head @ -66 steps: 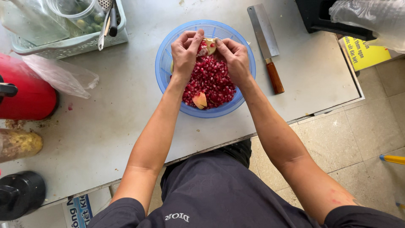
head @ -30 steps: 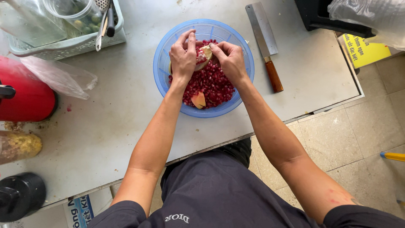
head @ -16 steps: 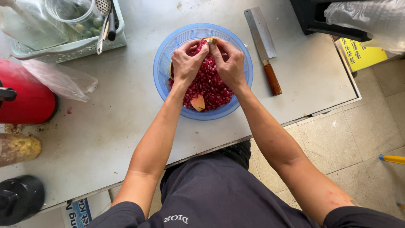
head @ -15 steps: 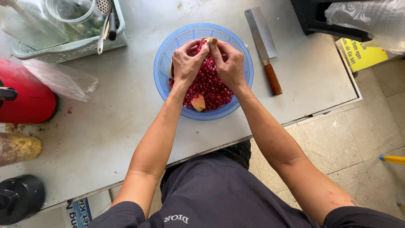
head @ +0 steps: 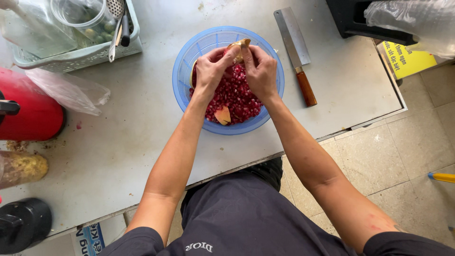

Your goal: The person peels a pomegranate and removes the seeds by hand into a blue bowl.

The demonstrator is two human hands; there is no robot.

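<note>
A blue plastic colander basket (head: 187,57) stands on the grey table, filled with red pomegranate seeds (head: 232,97) and a scrap of pale peel (head: 222,115). Over the basket, my left hand (head: 211,71) and my right hand (head: 259,71) both grip one piece of pomegranate rind (head: 238,46), fingertips meeting at its top. The rind's pale inside faces up between my thumbs.
A cleaver with a wooden handle (head: 296,52) lies right of the basket. A grey rack with clear cups and utensils (head: 76,33) sits far left, a crumpled plastic bag (head: 68,90) below it, a red container (head: 28,111) at the left edge. The table edge (head: 360,125) runs near my lap.
My hands have drawn closer together and lifted the rind piece slightly toward the basket's far side. The basket and cleaver stay where they were.
</note>
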